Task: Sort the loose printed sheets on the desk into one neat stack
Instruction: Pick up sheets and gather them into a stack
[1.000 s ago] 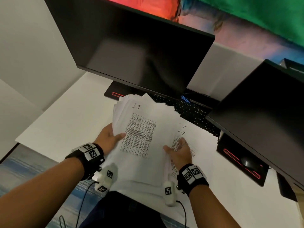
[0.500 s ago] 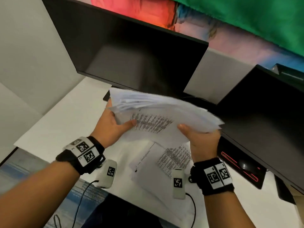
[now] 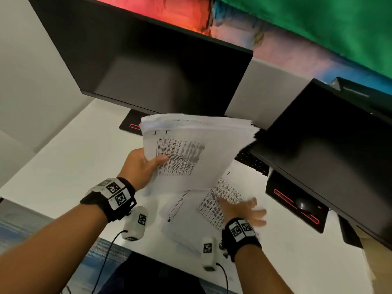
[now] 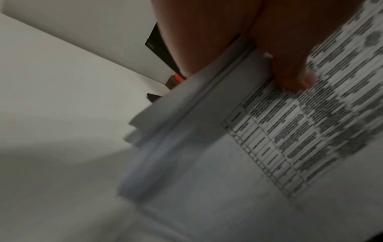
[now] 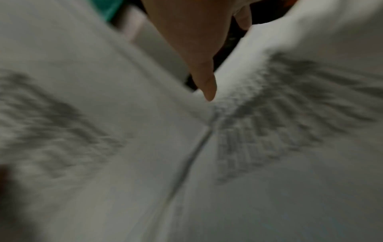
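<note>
Left hand (image 3: 141,164) thumb on top, fingers underneath, clamped on left edge of thick stack (image 3: 203,149) of printed sheets, raised and tilted above desk (image 3: 63,166); right hand (image 3: 241,211) blurred, fingers spread, holding nothing, over loose sheets (image 3: 191,215) lying on desk beneath stack; dark monitor (image 3: 152,66) behind; second monitor (image 3: 331,141) at right.

We counted two hands (image 3: 141,165), two dark monitors (image 3: 148,66), one held stack of sheets (image 3: 212,145) and two loose sheets (image 3: 220,200) on one desk (image 3: 63,158)
</note>
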Motion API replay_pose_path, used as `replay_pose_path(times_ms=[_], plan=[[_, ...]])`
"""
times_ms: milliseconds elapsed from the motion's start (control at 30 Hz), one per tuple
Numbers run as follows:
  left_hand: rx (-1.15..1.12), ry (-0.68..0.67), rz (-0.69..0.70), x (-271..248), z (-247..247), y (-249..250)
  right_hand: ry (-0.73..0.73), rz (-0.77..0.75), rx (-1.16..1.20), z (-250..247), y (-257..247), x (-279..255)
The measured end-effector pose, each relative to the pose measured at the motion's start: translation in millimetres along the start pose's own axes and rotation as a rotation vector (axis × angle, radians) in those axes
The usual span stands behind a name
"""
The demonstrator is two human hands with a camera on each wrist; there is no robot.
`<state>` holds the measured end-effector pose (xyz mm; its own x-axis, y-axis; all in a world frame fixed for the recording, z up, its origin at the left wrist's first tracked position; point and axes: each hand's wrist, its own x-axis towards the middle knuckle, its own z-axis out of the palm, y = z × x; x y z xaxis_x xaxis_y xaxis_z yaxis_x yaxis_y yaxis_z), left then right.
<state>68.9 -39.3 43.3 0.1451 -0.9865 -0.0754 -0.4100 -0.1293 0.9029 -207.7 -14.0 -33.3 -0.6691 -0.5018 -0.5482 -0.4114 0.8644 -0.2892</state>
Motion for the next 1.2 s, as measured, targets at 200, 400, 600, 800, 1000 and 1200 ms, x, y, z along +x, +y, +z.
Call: replay_pose_path(times_ms=[200,400,600,800,1000,1200], plan=[[-0.105,-0.036,-0.138,3,-23,-3,0.094,-0.190,-0.172,12,41,21],[-0.006,-0.169,-0.501,-4,-1,-68,0.083,-0.252,-0.071,-4,32,29],[0.179,-0.132,-0.605,-12,8,-83,-0.005,-0.221,0.267,-37,13,12],[0.228,-0.175,-0.633,-10,3,-82,0.189,-0.595,0.131,-108,-21,-37],[0.268,-0.211,-0.613,-11,3,-80,0.234,-0.865,0.537,-185,-51,-82],[0.304,-0.233,-0.524,-18,5,-72,-0.048,-0.734,0.640,-138,-59,-72]])
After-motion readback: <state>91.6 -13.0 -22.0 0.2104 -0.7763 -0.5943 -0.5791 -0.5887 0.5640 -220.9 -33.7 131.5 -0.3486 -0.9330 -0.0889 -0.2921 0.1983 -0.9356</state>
